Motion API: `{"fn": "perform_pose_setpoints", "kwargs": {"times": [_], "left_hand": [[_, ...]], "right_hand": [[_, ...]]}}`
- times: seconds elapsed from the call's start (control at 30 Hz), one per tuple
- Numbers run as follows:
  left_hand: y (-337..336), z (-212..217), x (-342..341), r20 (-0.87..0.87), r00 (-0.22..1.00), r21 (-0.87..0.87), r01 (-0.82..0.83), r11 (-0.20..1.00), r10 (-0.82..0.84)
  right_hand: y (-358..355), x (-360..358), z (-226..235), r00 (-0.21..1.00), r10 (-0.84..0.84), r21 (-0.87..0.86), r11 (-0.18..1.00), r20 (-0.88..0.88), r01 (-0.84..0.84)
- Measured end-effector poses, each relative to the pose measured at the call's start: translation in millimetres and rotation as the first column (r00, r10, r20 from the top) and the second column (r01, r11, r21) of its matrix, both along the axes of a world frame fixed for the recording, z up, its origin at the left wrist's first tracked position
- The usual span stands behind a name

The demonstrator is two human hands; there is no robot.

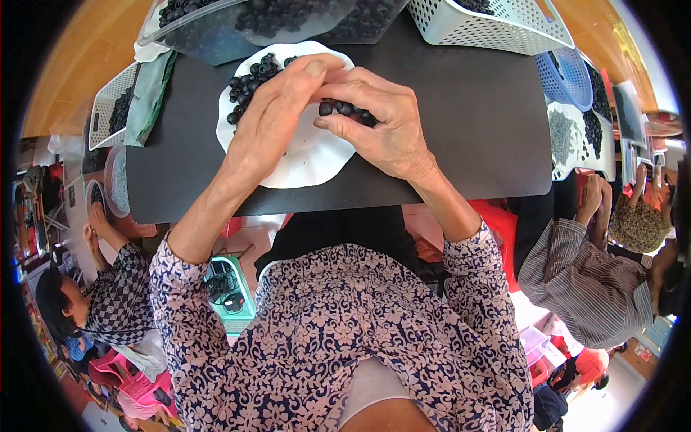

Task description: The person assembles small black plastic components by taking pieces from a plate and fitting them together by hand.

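On the white scalloped plate [306, 169] lies a heap of small black round parts [248, 86], some of which look ring-like. My left hand [277, 108] is over this heap, fingers stretched out toward my right hand and their undersides hidden. Between the curled fingers and thumb of my right hand [385, 119], above the plate's right side, sits a row of several black parts [349, 110]. The fingertips of both hands come close together over the plate; whether they touch is hard to make out.
A clear bin [216, 36] of black parts and a white perforated basket [497, 32] stand at the far side of the dark table [475, 137]. A blue basket [568, 79] is at right, a folded green cloth [150, 97] at left. Other people sit on both sides.
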State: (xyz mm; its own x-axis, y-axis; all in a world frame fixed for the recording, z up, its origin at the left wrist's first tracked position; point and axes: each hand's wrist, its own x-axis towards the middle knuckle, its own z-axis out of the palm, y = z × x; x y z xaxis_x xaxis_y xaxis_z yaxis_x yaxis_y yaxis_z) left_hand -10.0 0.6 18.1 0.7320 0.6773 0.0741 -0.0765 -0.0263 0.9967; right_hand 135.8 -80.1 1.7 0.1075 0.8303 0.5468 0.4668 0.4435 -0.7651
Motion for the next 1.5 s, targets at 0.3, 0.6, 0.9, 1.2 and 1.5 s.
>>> {"fn": "perform_pose_setpoints", "kwargs": {"times": [0.3, 0.6, 0.9, 1.2, 1.5], "left_hand": [[2.7, 2.6, 23.8, -0.09, 0.99, 0.154, 0.123, 0.98, -0.11], [45.7, 11.7, -13.9, -0.268, 0.962, 0.623, 0.126, 0.772, 0.059], [33.5, -14.0, -5.3, -0.428, 0.849, 0.892, 0.343, 0.293, 0.31], [27.4, -10.8, -5.1, -0.262, 0.935, 0.899, 0.147, 0.412, 0.238], [7.0, 2.2, -10.6, -0.074, 0.995, -0.081, 0.064, 0.995, -0.07]], "right_hand": [[-0.4, 4.6, -2.1, 0.996, -0.094, 0.01, 0.995, -0.002, 0.094], [-4.1, 18.4, 10.5, 0.54, 0.074, -0.127, 0.937, -0.839, -0.326], [-3.0, 20.9, 7.0, 0.554, 0.073, -0.186, 0.899, -0.83, -0.397], [-0.8, 11.4, 4.7, 0.902, -0.067, -0.21, 0.977, -0.426, -0.027], [0.6, 5.8, 6.4, 0.992, -0.069, -0.09, 0.994, -0.108, 0.059]]}}
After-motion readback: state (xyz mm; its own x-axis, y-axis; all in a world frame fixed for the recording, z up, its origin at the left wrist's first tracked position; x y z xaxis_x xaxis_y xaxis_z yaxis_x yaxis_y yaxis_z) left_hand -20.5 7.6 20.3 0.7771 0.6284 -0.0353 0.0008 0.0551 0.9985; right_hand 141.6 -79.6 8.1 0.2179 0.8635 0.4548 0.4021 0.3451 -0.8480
